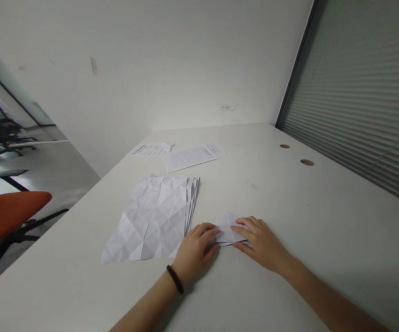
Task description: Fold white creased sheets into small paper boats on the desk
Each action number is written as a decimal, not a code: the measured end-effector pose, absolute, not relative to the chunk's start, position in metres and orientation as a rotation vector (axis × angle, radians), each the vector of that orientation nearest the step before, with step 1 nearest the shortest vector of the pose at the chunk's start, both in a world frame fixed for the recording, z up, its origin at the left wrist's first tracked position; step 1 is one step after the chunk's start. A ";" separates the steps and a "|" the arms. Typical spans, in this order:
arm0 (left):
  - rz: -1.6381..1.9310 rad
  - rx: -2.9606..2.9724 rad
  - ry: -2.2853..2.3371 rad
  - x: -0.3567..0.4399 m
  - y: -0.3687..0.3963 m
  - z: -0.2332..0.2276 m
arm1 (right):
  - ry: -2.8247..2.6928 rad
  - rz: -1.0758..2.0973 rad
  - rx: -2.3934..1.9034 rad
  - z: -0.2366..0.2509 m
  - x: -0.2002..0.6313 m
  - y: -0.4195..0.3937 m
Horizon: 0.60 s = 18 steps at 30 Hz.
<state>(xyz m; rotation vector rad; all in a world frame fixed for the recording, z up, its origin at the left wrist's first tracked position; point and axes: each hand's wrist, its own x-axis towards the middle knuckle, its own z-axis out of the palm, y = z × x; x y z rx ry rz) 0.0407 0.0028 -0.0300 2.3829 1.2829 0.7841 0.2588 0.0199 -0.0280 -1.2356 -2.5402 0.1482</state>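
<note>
A small folded piece of white paper (pixel 227 227) lies on the white table between my hands, its top coming to a point and its lower edge showing layers. My left hand (pixel 199 244), with a black band on the wrist, grips its left end between thumb and fingers. At the right end my right hand (pixel 258 242) holds it too, fingers on top and thumb at the near edge. Just left of my left hand rests a stack of creased white paper sheets (pixel 157 212), covered in fold lines. The paper under my fingers is hidden.
Farther back on the table (pixel 268 203) lie a printed sheet (pixel 192 157) and another printed paper (pixel 152 149). Two round holes, a nearer one (pixel 307 162) and a farther one (pixel 284 146), sit near the right edge by the blinds (pixel 358 101). An orange chair (pixel 12 210) stands left.
</note>
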 end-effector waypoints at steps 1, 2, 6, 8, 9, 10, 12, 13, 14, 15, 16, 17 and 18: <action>0.819 2.346 1.293 0.040 0.004 -0.030 | -2.541 0.160 -1.252 -0.026 0.260 0.020; 0.856 2.306 1.310 0.040 0.004 -0.031 | -2.548 0.172 -1.261 -0.023 0.260 0.020; 0.974 2.192 1.359 0.039 0.006 -0.030 | -2.635 0.146 -1.287 -0.007 0.255 0.017; 0.987 2.181 1.357 0.040 0.005 -0.028 | -2.676 0.108 -1.316 -0.002 0.249 0.017; 0.989 2.181 1.356 0.040 0.005 -0.028 | -2.680 0.102 -1.325 0.000 0.247 0.018; 0.991 2.184 1.356 0.040 0.004 -0.027 | -2.671 0.105 -1.331 0.000 0.244 0.018; 0.991 2.192 1.364 0.040 0.004 -0.027 | -2.627 0.113 -1.339 -0.004 0.241 0.021; 0.993 2.193 1.383 0.040 0.004 -0.027 | -2.600 0.105 -1.346 -0.006 0.241 0.022; 1.008 2.188 1.414 0.039 0.004 -0.028 | -2.573 0.093 -1.351 -0.009 0.241 0.023; 1.033 2.178 1.450 0.038 0.005 -0.030 | -2.548 0.089 -1.350 -0.013 0.241 0.024; 1.075 2.157 1.488 0.038 0.006 -0.032 | -2.516 0.095 -1.343 -0.015 0.242 0.024; 1.135 2.125 1.518 0.038 0.007 -0.034 | -2.472 0.117 -1.328 -0.018 0.243 0.025; 1.204 2.077 1.538 0.039 0.007 -0.037 | -2.416 0.155 -1.304 -0.020 0.244 0.025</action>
